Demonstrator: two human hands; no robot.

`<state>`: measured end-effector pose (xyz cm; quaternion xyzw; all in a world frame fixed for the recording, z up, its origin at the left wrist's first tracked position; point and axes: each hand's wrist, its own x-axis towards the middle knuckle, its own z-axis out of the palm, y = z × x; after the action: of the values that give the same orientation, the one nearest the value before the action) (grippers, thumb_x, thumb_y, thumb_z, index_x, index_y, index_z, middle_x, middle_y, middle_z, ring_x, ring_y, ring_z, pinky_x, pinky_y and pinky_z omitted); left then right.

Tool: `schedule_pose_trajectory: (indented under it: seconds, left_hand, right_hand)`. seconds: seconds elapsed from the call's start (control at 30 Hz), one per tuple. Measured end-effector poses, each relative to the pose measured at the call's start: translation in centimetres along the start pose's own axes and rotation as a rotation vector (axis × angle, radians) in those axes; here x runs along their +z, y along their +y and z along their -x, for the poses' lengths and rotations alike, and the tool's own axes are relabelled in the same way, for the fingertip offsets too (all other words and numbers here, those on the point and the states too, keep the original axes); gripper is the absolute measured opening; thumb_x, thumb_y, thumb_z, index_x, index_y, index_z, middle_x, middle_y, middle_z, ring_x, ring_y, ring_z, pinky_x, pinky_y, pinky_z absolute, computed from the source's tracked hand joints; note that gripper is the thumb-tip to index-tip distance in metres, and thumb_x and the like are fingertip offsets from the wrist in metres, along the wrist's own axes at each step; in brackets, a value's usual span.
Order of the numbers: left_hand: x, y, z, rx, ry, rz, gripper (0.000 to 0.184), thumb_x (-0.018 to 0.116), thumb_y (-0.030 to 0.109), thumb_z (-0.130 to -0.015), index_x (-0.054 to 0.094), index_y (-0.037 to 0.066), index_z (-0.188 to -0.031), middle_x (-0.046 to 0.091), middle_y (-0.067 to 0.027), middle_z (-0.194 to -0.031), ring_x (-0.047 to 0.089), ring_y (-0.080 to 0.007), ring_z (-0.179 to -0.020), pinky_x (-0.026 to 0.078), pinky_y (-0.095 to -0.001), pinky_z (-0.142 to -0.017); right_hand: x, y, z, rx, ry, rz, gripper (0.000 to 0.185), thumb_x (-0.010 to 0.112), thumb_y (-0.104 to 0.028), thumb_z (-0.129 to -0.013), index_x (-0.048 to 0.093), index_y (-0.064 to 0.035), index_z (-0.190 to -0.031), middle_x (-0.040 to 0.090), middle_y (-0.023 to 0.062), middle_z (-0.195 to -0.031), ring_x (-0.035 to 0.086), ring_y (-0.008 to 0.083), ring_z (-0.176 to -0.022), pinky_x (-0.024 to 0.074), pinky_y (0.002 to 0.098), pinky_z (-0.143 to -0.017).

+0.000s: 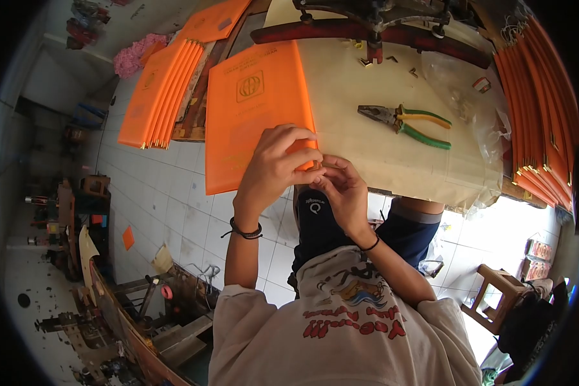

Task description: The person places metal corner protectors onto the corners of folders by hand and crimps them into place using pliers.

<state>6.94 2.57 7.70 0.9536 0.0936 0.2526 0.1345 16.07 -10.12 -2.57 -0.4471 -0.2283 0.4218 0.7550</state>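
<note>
An orange folder [257, 96] with gold print and an emblem lies at the table's edge, its lower part overhanging. My left hand [280, 161] is closed over its lower right corner, the fingers bent around the edge. Close against it, my right hand [344, 186] is in a pinch at the same corner. Whatever is between those fingertips is too small and too covered to make out. To the right lie pliers [399, 121] with green and yellow handles, their jaws pointing left. Small gold metal corner pieces [367, 62] are scattered above the pliers.
A dark red metal press bar [373, 38] spans the table's far side. Orange folders stand in a stack [539, 109] at the right, and more folders [161, 93] lie at the left. Clear plastic [489, 116] covers the table's right part. A wooden stool [495, 289] stands on the floor.
</note>
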Motion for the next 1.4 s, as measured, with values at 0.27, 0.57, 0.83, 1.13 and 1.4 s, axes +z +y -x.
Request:
schedule_pose_trajectory:
  seconds: [0.27,0.57,0.83,1.13,1.4]
  left_hand:
    - [-0.1,0.1,0.0,0.007,-0.058,-0.028,0.024,0.083,0.018,-0.067,0.071,0.01,-0.086,0.063,-0.0046,-0.11,0.059,-0.0272,-0.104,0.05,-0.0392,-0.088]
    - [0.1,0.9,2.5,-0.076,-0.082,-0.229,0.046,0.08,0.017,-0.074,0.069,0.018,-0.118,0.053,-0.0091,-0.137,0.053,-0.032,-0.125,0.045,-0.0478,-0.103]
    - [-0.6,-2.4,6.9,-0.253,-0.207,-0.379,0.08,0.076,0.043,-0.078,0.045,0.017,-0.146,0.037,-0.0147,-0.154,0.039,-0.0359,-0.14,0.033,-0.0564,-0.112]
    - [1.4,-3.9,8.3,-0.11,-0.054,-0.452,0.077,0.072,0.043,-0.079,0.047,0.01,-0.145,0.047,-0.0134,-0.148,0.043,-0.0354,-0.137,0.037,-0.0526,-0.111]
    - [2.3,-3.5,7.6,-0.138,-0.036,-0.515,0.072,0.071,0.042,-0.081,0.05,0.009,-0.142,0.05,-0.0137,-0.145,0.047,-0.0372,-0.132,0.039,-0.0532,-0.109]
  right_hand:
    - [-0.6,0.3,-0.2,0.034,-0.055,0.024,0.034,0.066,0.0,-0.092,0.057,0.0057,-0.124,0.07,0.0116,-0.105,0.067,0.0145,-0.092,0.0572,0.0282,-0.082]
    - [-0.6,0.0,-0.1,0.008,-0.043,0.099,0.035,0.067,0.002,-0.091,0.056,0.0068,-0.123,0.069,0.0126,-0.108,0.066,0.0152,-0.098,0.055,0.0283,-0.087]
    - [-0.1,-0.6,-0.1,0.063,-0.029,0.011,0.031,0.066,0.003,-0.091,0.055,0.0077,-0.12,0.07,0.0141,-0.108,0.066,0.0141,-0.097,0.0553,0.028,-0.087]
    - [0.0,-0.8,-0.7,-0.031,-0.017,0.146,0.024,0.065,0.002,-0.091,0.059,0.0079,-0.114,0.071,0.0145,-0.105,0.068,0.0149,-0.095,0.0569,0.0282,-0.084]
    - [0.0,-2.3,-1.8,0.037,0.018,0.184,0.026,0.067,-0.002,-0.091,0.06,0.0093,-0.115,0.073,0.0135,-0.098,0.069,0.0141,-0.089,0.0559,0.0263,-0.081]
